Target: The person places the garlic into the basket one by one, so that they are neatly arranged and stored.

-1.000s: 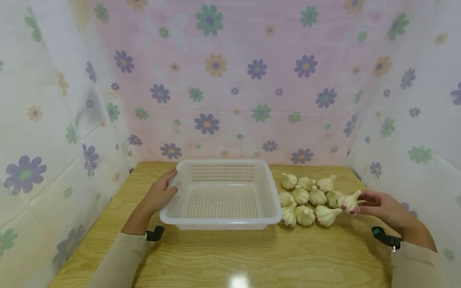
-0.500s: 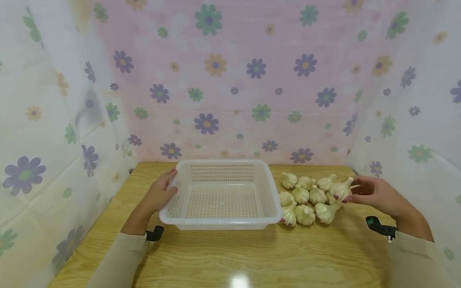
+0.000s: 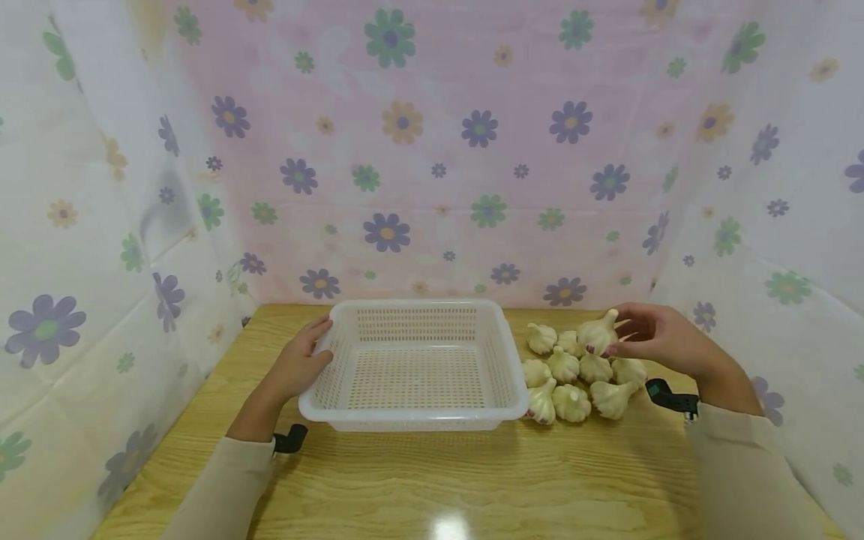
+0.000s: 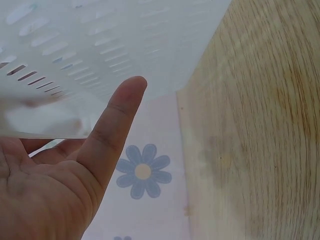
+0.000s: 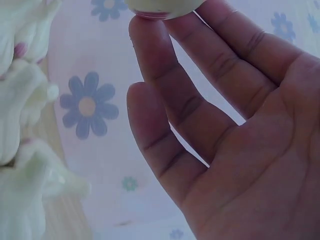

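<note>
A white plastic basket (image 3: 415, 415) with slotted walls stands on the wooden table in the head view. My left hand (image 3: 297, 367) grips its left rim, thumb over the edge; the left wrist view shows one finger (image 4: 117, 120) stretched along the outer basket wall (image 4: 130, 45). Between thumb and fingertips, my right hand (image 3: 664, 341) holds a garlic bulb (image 3: 594, 337) above the back of the garlic pile (image 3: 564, 366). Only the underside of the held garlic bulb (image 5: 165, 7) shows in the right wrist view, at the fingertips.
Several garlic bulbs lie close together right of the basket, the nearest by its right wall. Wood-grain table (image 3: 405, 480) spreads in front. Flowered cloth (image 3: 445, 187) hangs behind and along both sides. Each wrist wears a black camera (image 3: 671, 397).
My right hand has lifted the garlic bulb from the pile's right end and carried it left and up over the other bulbs. The left hand and basket have stayed put.
</note>
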Demonstrator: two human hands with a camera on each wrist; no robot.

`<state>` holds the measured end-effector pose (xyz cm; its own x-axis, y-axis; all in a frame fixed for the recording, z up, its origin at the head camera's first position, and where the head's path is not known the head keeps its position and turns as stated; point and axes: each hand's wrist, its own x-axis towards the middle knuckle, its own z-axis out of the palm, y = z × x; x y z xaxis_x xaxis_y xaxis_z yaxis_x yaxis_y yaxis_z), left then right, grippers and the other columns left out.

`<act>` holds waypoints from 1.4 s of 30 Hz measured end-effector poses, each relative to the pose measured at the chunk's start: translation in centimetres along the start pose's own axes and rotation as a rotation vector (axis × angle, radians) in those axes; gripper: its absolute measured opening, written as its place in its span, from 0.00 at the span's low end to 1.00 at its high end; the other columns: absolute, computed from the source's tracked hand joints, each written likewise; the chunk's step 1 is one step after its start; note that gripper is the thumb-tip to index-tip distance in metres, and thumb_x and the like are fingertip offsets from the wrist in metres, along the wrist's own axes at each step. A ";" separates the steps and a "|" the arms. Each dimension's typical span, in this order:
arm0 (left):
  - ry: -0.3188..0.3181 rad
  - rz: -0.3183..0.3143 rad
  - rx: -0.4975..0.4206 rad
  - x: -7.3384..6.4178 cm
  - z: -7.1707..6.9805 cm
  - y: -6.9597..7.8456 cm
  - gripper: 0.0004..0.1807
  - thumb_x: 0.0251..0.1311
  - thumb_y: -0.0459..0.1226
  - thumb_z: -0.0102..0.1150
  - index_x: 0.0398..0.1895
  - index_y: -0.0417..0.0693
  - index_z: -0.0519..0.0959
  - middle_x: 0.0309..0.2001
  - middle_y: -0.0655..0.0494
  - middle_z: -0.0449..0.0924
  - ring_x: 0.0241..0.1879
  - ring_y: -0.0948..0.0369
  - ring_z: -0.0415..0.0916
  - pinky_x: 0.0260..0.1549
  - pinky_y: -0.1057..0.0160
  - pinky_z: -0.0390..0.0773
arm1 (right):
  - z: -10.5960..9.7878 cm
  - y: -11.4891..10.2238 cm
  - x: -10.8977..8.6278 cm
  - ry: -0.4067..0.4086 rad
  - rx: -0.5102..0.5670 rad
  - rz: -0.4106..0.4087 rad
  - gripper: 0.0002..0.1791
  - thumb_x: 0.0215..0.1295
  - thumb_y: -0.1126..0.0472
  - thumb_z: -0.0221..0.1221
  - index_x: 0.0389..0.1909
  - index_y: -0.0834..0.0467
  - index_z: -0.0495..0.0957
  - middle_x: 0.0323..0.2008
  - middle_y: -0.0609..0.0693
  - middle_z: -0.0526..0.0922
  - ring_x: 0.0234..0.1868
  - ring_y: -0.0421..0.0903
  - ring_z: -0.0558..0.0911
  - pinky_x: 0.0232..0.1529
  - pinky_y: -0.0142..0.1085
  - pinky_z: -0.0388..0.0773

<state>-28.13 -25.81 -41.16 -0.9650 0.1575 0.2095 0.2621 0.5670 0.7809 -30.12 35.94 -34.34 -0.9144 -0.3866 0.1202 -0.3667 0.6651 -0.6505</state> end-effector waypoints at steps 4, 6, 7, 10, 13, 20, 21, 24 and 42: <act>-0.002 -0.002 -0.007 0.0 0.0 0.0 0.36 0.70 0.29 0.50 0.80 0.31 0.54 0.83 0.40 0.45 0.79 0.37 0.53 0.67 0.38 0.70 | 0.6 -1.2 1.3 -0.016 0.022 -0.037 0.35 0.66 0.54 0.69 0.71 0.58 0.69 0.62 0.60 0.79 0.53 0.34 0.81 0.45 0.36 0.84; -0.003 -0.003 -0.006 0.0 0.0 0.0 0.36 0.70 0.29 0.50 0.80 0.31 0.54 0.83 0.40 0.45 0.79 0.37 0.53 0.67 0.38 0.70 | 0.8 -1.7 1.9 -0.021 0.027 -0.057 0.36 0.66 0.54 0.70 0.71 0.59 0.69 0.62 0.60 0.79 0.53 0.34 0.81 0.45 0.37 0.84; -0.002 -0.003 -0.004 0.0 0.0 -0.1 0.36 0.70 0.29 0.50 0.80 0.31 0.54 0.83 0.40 0.45 0.79 0.37 0.53 0.67 0.38 0.70 | 0.9 -1.9 2.2 -0.024 0.033 -0.060 0.37 0.66 0.54 0.70 0.72 0.59 0.68 0.63 0.60 0.78 0.53 0.35 0.81 0.45 0.37 0.84; 0.001 -0.005 -0.003 0.1 0.0 -0.1 0.36 0.70 0.29 0.50 0.80 0.31 0.55 0.83 0.40 0.46 0.79 0.37 0.52 0.68 0.37 0.68 | 1.2 -2.5 3.0 -0.039 0.068 -0.079 0.37 0.66 0.55 0.70 0.72 0.61 0.68 0.62 0.62 0.78 0.53 0.38 0.82 0.45 0.38 0.85; 0.000 -0.007 -0.011 0.1 0.0 -0.1 0.36 0.70 0.30 0.51 0.80 0.32 0.55 0.83 0.41 0.46 0.79 0.37 0.52 0.68 0.37 0.68 | 1.6 -2.9 3.8 -0.049 0.090 -0.080 0.38 0.65 0.55 0.70 0.72 0.61 0.67 0.62 0.61 0.77 0.54 0.39 0.82 0.45 0.38 0.85; -0.004 -0.005 -0.002 0.1 0.1 -0.4 0.36 0.70 0.30 0.50 0.80 0.33 0.55 0.83 0.41 0.46 0.78 0.37 0.55 0.65 0.38 0.72 | 2.8 -4.1 5.8 -0.089 0.136 -0.128 0.31 0.64 0.57 0.71 0.64 0.62 0.73 0.56 0.61 0.82 0.54 0.49 0.86 0.47 0.40 0.86; -0.006 -0.007 -0.001 0.1 0.1 -0.5 0.36 0.70 0.30 0.50 0.80 0.33 0.55 0.83 0.42 0.46 0.77 0.37 0.56 0.64 0.38 0.73 | 2.9 -4.3 6.1 -0.086 0.133 -0.129 0.30 0.64 0.56 0.72 0.63 0.62 0.74 0.56 0.60 0.82 0.55 0.50 0.85 0.47 0.39 0.85; -0.011 -0.010 -0.002 0.2 0.2 -0.7 0.36 0.71 0.30 0.50 0.80 0.34 0.55 0.84 0.43 0.46 0.77 0.38 0.57 0.63 0.38 0.75 | 3.4 -5.0 6.7 -0.086 0.127 -0.132 0.32 0.63 0.56 0.72 0.65 0.60 0.74 0.56 0.59 0.82 0.56 0.53 0.85 0.49 0.38 0.85; -0.005 -0.002 -0.019 0.3 0.4 -0.7 0.36 0.70 0.30 0.50 0.80 0.33 0.55 0.84 0.43 0.46 0.78 0.39 0.55 0.65 0.39 0.73 | 6.8 -8.5 10.9 -0.212 0.176 -0.182 0.21 0.60 0.54 0.74 0.53 0.52 0.81 0.51 0.55 0.87 0.52 0.55 0.87 0.49 0.45 0.86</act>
<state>-28.62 -25.86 -41.84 -0.9656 0.1600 0.2051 0.2598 0.5515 0.7927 -35.81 21.73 -32.59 -0.7733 -0.6261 0.0998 -0.4689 0.4589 -0.7547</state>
